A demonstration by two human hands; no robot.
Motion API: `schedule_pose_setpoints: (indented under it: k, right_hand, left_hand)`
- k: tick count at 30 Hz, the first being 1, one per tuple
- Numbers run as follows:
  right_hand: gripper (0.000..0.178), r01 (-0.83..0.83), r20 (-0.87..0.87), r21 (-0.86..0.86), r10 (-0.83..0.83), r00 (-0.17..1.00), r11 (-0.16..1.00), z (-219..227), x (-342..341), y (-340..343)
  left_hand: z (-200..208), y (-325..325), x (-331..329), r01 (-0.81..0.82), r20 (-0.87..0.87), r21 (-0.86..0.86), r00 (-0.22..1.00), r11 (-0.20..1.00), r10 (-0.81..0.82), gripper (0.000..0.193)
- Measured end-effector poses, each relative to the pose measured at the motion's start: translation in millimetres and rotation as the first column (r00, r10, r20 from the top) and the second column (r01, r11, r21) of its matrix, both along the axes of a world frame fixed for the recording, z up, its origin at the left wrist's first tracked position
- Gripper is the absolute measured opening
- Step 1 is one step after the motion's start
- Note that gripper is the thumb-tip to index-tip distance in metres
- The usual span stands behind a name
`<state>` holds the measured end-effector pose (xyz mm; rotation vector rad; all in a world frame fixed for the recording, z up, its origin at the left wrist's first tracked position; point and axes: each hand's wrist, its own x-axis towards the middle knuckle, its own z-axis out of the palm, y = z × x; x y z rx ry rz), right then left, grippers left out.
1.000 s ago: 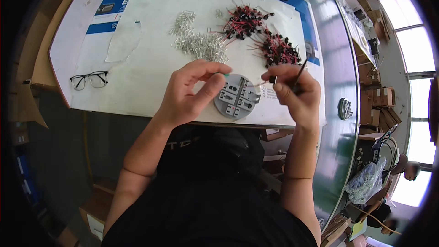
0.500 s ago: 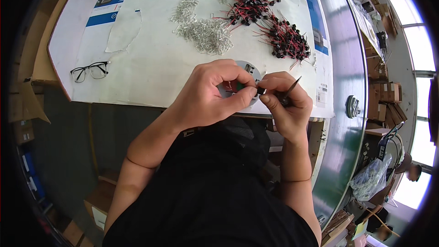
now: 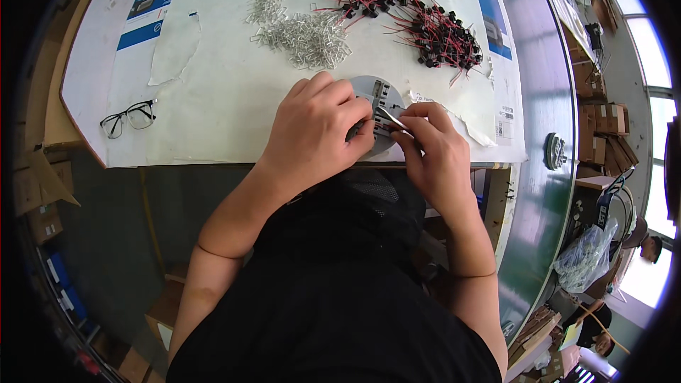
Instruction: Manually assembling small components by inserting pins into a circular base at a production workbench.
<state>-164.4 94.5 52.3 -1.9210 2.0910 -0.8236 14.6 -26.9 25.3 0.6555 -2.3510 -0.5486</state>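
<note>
A round grey disc (image 3: 363,86) with a slotted metal strip and small dark parts on its face lies at the table's near edge, between my hands. My left hand (image 3: 319,124) is curled over its left side, fingers closed; something dark shows beneath the fingertips, mostly hidden. My right hand (image 3: 436,149) pinches slim metal tweezers (image 3: 391,118), their tip over the middle of the disc. Beyond the disc lies a heap of small clear and silvery U-shaped pieces (image 3: 308,39). To its right are two piles of small black parts with red wires (image 3: 445,42).
Black-framed glasses (image 3: 129,119) lie at the table's left. A torn paper sheet (image 3: 234,99) covers the tabletop. Right of the table runs a green, glossy surface (image 3: 528,191) with a grey oval object (image 3: 555,151) on it. Cardboard boxes (image 3: 610,119) and other people are farther right.
The tweezers have swung from pointing away at the right to pointing at the disc. My hands have parted from pinching a small black part together. The view has shifted slightly.
</note>
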Motion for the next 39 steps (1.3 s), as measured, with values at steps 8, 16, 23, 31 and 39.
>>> schedule_pose_setpoints:
  k: [8,16,23,31,39]
  right_hand:
    - [0.017,0.035,-0.130,-0.006,-0.036,0.991,0.999,-1,7,3]
    - [0.017,-0.056,-0.088,-0.031,0.054,0.995,0.998,-7,-8,0]
    - [0.020,-0.076,-0.219,0.009,0.077,0.973,0.997,1,-5,-3]
    - [0.017,-0.111,-0.343,0.119,0.145,0.928,0.987,13,0,-3]
    - [0.008,-0.144,-0.087,0.043,0.148,0.985,0.989,5,-8,-9]
  left_hand:
    - [-13,1,-8,-0.037,-0.184,0.028,0.982,0.999,0.042,0.039]
    - [-23,7,-13,-0.054,-0.178,0.169,0.980,0.984,0.084,0.057]
    - [-21,12,-13,-0.112,-0.108,0.152,0.986,0.982,0.129,0.054]
    - [-24,15,-10,-0.097,-0.125,0.161,0.985,0.982,0.118,0.055]
    - [-22,13,-9,-0.079,-0.095,0.171,0.991,0.982,0.096,0.057]
